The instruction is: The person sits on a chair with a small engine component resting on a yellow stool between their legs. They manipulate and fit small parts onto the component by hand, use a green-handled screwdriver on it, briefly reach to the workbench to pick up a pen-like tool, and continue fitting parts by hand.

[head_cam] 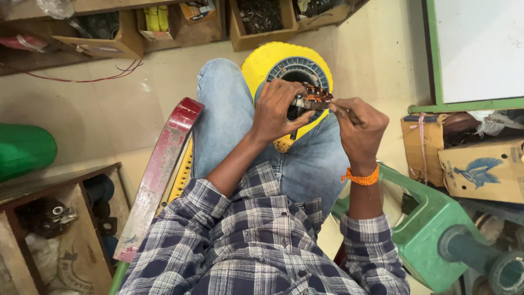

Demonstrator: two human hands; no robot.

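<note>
At your nine o'clock a green cylinder (24, 150) lies on the floor. Cardboard boxes (261, 22) of parts line the wall at twelve. A green-framed white board (475, 52) stands at two, a bird-printed carton (483, 170) at three, a green plastic stool (426, 232) at four.

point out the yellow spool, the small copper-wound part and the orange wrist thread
yellow spool (261, 61), head view, on its yellow rim at upper left
small copper-wound part (315, 94), head view, on the windings between both hands
orange wrist thread (361, 178), head view, on the band's middle at the right wrist
</note>
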